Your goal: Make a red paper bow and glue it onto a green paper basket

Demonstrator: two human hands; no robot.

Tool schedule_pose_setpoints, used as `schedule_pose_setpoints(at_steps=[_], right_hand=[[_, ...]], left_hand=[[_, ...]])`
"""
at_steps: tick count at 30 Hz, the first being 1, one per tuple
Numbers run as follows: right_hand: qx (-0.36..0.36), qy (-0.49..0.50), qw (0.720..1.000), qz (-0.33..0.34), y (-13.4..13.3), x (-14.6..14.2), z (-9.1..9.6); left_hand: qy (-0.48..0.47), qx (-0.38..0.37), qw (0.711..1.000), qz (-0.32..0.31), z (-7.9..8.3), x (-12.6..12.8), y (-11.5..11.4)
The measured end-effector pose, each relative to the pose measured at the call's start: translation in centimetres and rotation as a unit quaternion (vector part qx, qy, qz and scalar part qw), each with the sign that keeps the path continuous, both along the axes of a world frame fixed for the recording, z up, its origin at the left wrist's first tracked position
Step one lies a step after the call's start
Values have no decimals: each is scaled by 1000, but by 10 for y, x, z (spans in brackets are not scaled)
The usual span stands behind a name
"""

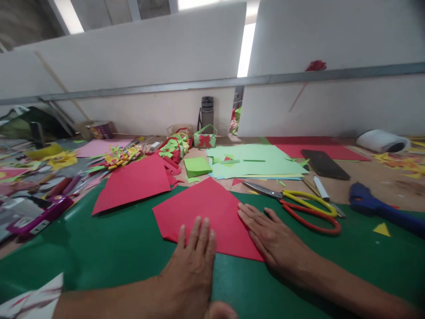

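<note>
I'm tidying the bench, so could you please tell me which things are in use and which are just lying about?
In use: red paper sheet, pressed flat by left hand and right hand.
Lying about: scissors, glue gun, light green sheets, water bottle, second red sheet.

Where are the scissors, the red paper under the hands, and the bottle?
scissors (300, 204): head view, on the handles.
red paper (209, 208): head view, on its middle.
bottle (207, 114): head view, on its body.
</note>
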State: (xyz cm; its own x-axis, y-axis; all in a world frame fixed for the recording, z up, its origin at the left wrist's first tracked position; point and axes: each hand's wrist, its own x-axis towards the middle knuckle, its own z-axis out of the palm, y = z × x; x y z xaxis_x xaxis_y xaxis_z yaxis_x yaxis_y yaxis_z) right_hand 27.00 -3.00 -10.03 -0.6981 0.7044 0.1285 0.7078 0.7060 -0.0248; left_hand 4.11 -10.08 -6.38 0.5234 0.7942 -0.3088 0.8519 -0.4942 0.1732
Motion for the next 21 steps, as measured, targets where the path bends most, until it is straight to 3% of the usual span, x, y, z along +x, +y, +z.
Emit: schedule_pose_setpoints(at_steps=[3,9,12,14,15,18,21], right_hand=[[-13,-7,1000,-2,0,0,2],[-44,-26,999,-17,-2,-4,11],[-52,-27,998,-20,-5,-5,15],[-54,-24,998,-18,-6,-5,17],[-55,-22,998,-17,-7,-6,18],[-54,-22,998,-17,-7,-6,20],[-57,-26,998,-12,-7,-5,23]], left_hand=[[36,-22,998,54,7,-21,-9],[89,80,984,130,-8,-72,-28],[100,148,971,158,-6,-84,-26],[66,184,974,111,3,-78,-20],[36,177,982,52,9,-71,-15],[-48,89,988,-119,19,-46,1],[-92,12,979,-180,13,-29,17]])
